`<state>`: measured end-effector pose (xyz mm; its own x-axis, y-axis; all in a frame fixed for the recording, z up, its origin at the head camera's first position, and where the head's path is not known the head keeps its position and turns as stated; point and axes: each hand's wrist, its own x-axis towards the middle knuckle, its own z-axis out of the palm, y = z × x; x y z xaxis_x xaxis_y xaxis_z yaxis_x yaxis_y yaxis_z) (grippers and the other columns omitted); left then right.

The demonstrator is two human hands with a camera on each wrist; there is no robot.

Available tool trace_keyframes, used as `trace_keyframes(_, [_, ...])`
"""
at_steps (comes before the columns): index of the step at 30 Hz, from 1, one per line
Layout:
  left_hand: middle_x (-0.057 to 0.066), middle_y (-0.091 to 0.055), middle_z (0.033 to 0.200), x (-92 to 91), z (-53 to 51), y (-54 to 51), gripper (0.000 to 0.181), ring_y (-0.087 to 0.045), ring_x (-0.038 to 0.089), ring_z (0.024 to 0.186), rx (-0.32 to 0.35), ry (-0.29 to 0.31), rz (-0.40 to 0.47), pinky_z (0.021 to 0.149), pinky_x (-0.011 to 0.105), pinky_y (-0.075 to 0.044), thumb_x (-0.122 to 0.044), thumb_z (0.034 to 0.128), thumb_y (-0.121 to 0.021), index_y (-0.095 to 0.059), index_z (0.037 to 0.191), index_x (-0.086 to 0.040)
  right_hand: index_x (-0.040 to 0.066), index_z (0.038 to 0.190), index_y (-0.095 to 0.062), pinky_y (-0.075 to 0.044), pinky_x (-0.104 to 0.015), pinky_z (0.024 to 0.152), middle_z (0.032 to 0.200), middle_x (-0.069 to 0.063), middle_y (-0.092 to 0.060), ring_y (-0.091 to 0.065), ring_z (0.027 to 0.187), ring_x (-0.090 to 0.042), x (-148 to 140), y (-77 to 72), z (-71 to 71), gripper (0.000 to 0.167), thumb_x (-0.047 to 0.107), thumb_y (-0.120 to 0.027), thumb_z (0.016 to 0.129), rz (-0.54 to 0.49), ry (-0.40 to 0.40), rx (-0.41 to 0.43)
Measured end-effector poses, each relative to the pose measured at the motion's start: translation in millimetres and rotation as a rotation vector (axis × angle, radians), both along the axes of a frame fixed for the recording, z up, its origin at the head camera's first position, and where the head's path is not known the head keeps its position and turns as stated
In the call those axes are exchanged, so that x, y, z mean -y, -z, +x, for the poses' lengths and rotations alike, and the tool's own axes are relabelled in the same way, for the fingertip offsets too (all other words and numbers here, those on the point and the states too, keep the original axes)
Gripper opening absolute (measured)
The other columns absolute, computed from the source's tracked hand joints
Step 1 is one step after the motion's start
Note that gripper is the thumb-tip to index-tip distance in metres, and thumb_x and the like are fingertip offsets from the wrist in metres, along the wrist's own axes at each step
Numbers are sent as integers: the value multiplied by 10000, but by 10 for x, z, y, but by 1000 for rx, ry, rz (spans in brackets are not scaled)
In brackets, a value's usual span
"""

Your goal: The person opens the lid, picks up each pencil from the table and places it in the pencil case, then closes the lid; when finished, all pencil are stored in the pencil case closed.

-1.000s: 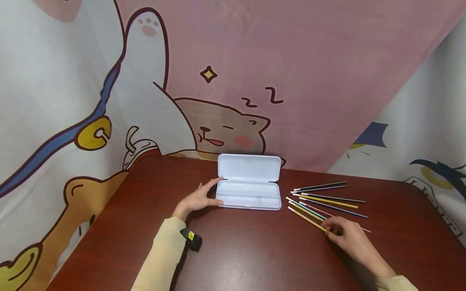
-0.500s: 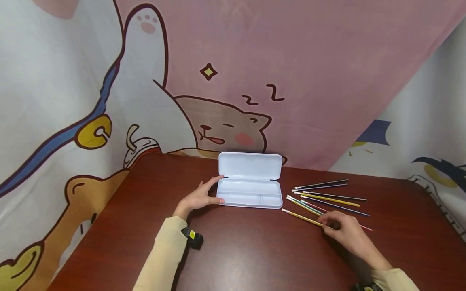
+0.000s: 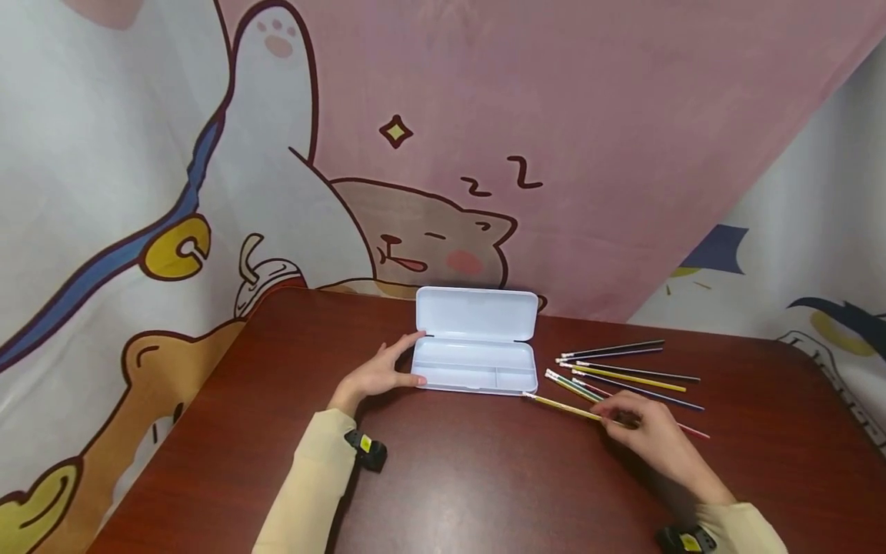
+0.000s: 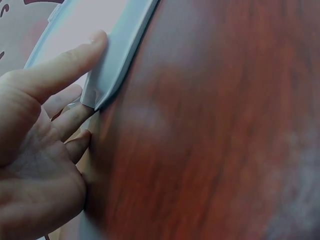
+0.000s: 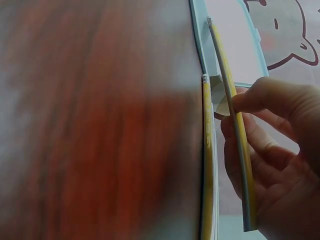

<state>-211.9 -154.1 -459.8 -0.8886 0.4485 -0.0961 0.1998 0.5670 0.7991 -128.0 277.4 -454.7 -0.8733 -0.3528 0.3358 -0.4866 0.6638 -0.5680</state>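
In the head view a white pencil case (image 3: 474, 378) lies with its lid (image 3: 476, 314) up; its tray is split into compartments. My left hand (image 3: 374, 377) holds the case's left end, thumb at the front corner, forefinger by the hinge. In the left wrist view the thumb (image 4: 75, 62) lies over the rim. My right hand (image 3: 644, 427) pinches a yellow pencil (image 5: 242, 150) between thumb and fingers. Its eraser end points toward the case's front right corner. Behind that hand, other pencils (image 3: 623, 375) lie fanned out, several dark, some yellow, green and red.
All this sits on a brown wooden table (image 3: 457, 477). A cartoon-printed cloth (image 3: 623, 154) hangs right behind its far edge, close to the lid. A black wrist camera (image 3: 370, 454) is strapped at the left cuff.
My right hand has drawn the yellow pencil away from the others, up and leftward, bringing its eraser end near the case. The left hand stays at the case.
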Motion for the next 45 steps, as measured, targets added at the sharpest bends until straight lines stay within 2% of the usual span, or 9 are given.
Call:
trace_keyframes(10, [153, -215, 1571, -11, -7, -20, 833, -49, 396, 1441, 46, -23, 8, 1118, 585, 43, -272, 821, -748, -305, 1519, -169, 129, 938, -746, -503, -246, 617, 912, 66, -657, -588, 791, -64, 112, -37, -69, 285, -79, -761, 743, 13, 29, 27])
trace_keyframes(17, [155, -209, 1573, -2, 1, -24, 836, -55, 377, 1445, 61, -15, 25, 1122, 566, 57, -249, 816, -753, -309, 1520, -170, 133, 948, -749, -517, -245, 658, 932, 61, -667, -602, 813, -70, 202, -45, -125, 273, -65, -758, 760, -15, 22, 26])
trace_keyframes(22, [178, -195, 1572, 0, 1, -19, 842, -41, 403, 1440, 63, -14, 35, 1112, 590, 58, -246, 809, -758, -311, 1517, -155, 130, 943, -749, -508, -254, 646, 927, 56, -662, -592, 787, -74, 285, -33, -178, 272, -79, -744, 769, -38, 20, 29])
trace_keyframes(31, [160, -203, 1573, 0, -1, -7, 841, -47, 378, 1446, 58, -16, 28, 1120, 567, 62, -246, 807, -761, -318, 1518, -173, 94, 941, -754, -483, -255, 614, 900, 31, -638, -547, 737, -91, 430, -8, -289, 237, -70, -743, 771, -65, 20, 54])
trace_keyframes(39, [160, -208, 1572, -8, -5, 4, 830, -45, 372, 1447, 56, -11, 34, 1121, 561, 70, -235, 814, -758, -321, 1516, -164, 75, 948, -758, -522, -290, 690, 961, -20, -672, -598, 853, -175, 548, 33, -370, 239, -86, -743, 771, -87, 8, 54])
trace_keyframes(45, [154, -204, 1574, -7, 3, -16, 835, -49, 363, 1449, 66, -22, 32, 1126, 549, 65, -236, 812, -757, -317, 1518, -172, 76, 943, -751, -503, -290, 691, 932, 6, -657, -579, 812, -175, 623, 39, -426, 218, -75, -735, 787, -86, 10, 51])
